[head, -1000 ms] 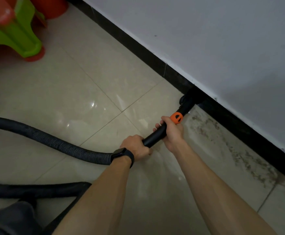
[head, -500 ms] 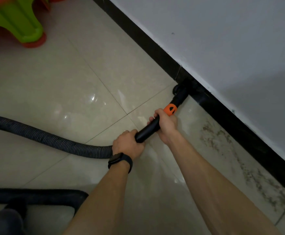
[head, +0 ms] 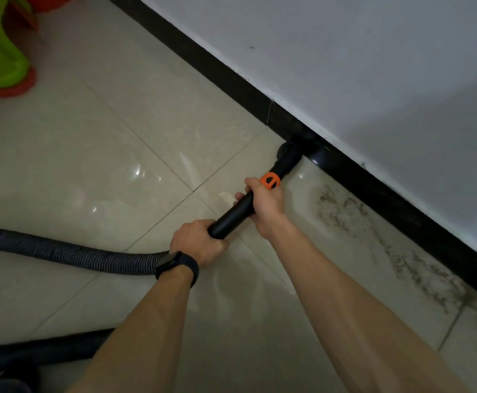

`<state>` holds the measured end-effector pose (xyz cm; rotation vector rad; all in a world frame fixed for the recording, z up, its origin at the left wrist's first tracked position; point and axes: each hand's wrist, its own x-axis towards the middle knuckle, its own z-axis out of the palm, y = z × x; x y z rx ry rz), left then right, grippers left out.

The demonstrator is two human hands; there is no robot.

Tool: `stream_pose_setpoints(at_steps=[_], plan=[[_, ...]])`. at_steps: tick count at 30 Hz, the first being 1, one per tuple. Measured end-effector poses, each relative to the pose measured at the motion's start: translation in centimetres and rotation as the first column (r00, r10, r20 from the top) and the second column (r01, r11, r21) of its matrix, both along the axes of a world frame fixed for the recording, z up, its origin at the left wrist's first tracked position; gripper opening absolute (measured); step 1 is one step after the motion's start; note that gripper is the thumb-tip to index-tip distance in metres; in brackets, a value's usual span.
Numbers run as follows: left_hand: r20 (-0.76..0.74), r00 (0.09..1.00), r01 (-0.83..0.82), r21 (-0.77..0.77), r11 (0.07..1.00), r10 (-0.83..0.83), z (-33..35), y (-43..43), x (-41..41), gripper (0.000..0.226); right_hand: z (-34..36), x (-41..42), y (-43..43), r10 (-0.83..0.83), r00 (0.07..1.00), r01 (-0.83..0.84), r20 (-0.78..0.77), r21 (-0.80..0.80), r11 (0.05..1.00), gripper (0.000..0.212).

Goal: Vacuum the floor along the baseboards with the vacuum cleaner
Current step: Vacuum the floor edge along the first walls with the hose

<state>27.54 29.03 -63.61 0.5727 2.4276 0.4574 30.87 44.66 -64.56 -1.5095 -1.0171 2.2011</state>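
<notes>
2 grips clench 1 black vacuum wand [head: 231,218]: the left grip [head: 200,245] at its hose end, the right grip [head: 268,205] just behind 1 orange collar [head: 271,180]. 1 nozzle [head: 288,157] meets the floor [head: 118,165] against the black baseboard [head: 387,194]. 1 ribbed hose [head: 61,252] trails left. Versus 1 second ago, the nozzle sits nearer the baseboard joint.

— How's the feed on your end?
— Dim. I see the wall [head: 373,66] as flat grey, with a soft shadow darkening its right part. The baseboard [head: 231,80] is almost solid black.
— Any glare?
— Small white glints on the glossy floor [head: 90,154]. The whole picture looks soft to me, with fine detail smeared.
</notes>
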Motion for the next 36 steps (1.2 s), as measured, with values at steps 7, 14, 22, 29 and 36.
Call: stream_pose_setpoints(at_steps=[7,14,22,29,36], plan=[[0.041,0.974,0.226,-0.229,0.947,-0.223,1.0,-4.4,2.3,0.013,-0.2,6.0,-6.6,-0.148,0.989,0.148,0.005,-0.078,0.986,0.029],[0.280,0.888,0.459,-0.513,0.726,-0.364,2.5,-5.3,4.3,0.024,0.3,12.0,-12.2,-0.246,0.968,0.253,0.056,-0.180,0.951,0.035],[0.325,0.819,0.574,-0.477,0.665,-0.473,4.2,-1.6,8.8,0.025,2.0,18.3,-8.7,-0.574,0.819,0.559,0.031,-0.271,0.783,0.021],[0.380,0.768,0.640,-0.491,0.592,-0.515,5.4,0.7,10.6,0.025,3.5,21.0,-5.1,-0.727,0.687,0.644,-0.008,-0.459,0.613,0.018],[0.150,0.777,0.594,-0.496,0.634,-0.611,7.6,-2.3,7.3,0.018,4.7,19.1,-8.7,-0.723,0.688,0.651,0.068,-0.499,0.572,0.019]])
